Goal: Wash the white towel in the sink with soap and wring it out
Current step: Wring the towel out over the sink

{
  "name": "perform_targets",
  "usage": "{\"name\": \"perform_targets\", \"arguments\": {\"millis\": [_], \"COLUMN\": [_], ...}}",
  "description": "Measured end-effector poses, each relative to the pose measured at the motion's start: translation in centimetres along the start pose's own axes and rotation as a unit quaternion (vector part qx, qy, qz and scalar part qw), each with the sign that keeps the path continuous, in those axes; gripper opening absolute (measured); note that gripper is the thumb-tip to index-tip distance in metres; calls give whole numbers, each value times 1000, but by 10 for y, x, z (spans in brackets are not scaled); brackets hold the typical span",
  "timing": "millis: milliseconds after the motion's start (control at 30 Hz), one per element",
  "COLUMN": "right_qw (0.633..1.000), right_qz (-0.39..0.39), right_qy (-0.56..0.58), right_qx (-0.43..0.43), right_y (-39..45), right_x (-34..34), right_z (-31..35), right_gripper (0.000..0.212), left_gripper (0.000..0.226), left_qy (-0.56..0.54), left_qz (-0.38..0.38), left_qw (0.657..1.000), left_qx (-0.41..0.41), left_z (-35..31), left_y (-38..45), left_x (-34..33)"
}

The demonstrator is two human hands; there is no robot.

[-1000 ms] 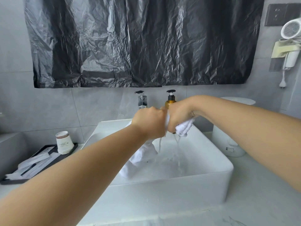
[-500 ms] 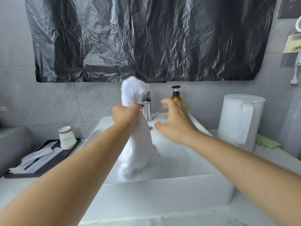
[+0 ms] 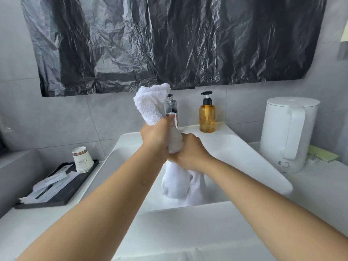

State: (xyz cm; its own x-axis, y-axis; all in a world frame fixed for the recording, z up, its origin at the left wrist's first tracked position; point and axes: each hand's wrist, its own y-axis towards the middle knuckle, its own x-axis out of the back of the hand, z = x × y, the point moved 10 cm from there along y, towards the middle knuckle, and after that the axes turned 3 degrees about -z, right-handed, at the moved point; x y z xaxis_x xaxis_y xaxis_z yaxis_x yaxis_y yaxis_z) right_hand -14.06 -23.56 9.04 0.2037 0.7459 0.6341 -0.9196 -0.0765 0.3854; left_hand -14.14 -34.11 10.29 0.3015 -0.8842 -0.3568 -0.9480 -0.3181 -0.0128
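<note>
The white towel [image 3: 150,104] stands twisted into a rope above the white sink [image 3: 244,153]. My left hand [image 3: 155,135] grips it high up, with a fluffy end sticking out above the fist. Just below, my right hand [image 3: 188,154] grips the middle of the twisted towel. The wet lower end hangs down into the basin. An amber soap pump bottle [image 3: 207,116] stands on the sink's back ledge, right of the chrome tap [image 3: 172,110], which the towel partly hides.
A white electric kettle [image 3: 288,132] stands on the counter to the right. A black tray [image 3: 56,189] at the left holds paper cups [image 3: 82,159] and white sachets. Black plastic sheeting [image 3: 169,44] covers the wall above.
A second ago both hands wrung the towel level over the basin. My left hand then lifted it upright, my right hand let go, and it now grips the towel again below the left.
</note>
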Motion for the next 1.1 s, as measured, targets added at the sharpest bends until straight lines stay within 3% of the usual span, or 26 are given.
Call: {"name": "perform_targets", "arguments": {"millis": [100,233,400,567,667,733,867,1000,1100], "right_qw": [987,962,927,940,904,875,867,863,848], "right_qz": [118,243,316,208,153,102,-36,-10,27], "right_qy": [102,126,199,270,399,473,495,500,525], "right_qx": [-42,-26,-16,11,6,-17,-52,-68,-75], "right_y": [3,-2,-12,0,9,15,26,23,17], "right_x": [-6,-16,-35,-20,-3,7,22,6,-11], "right_z": [-8,-6,-12,-23,-15,-10,-19,-20,-23], "right_gripper": [16,14,18,21,27,23,22,27,20], "left_gripper": [14,36,28,46,69,65,70,44,40], "left_qy": [-30,8,65,78,71,127,184,204,204], "left_qz": [66,174,258,324,383,411,421,396,375], "left_qw": [997,983,961,937,920,902,882,889,899], "left_qx": [-10,-56,-78,-108,-40,24,108,108,100], "left_z": [-1,-3,7,12,36,60,94,99,108], "left_y": [0,-7,-14,-18,-21,-29,-35,-35,-35], "left_x": [-13,-27,-33,-37,-34,-29,-19,-21,-20]}}
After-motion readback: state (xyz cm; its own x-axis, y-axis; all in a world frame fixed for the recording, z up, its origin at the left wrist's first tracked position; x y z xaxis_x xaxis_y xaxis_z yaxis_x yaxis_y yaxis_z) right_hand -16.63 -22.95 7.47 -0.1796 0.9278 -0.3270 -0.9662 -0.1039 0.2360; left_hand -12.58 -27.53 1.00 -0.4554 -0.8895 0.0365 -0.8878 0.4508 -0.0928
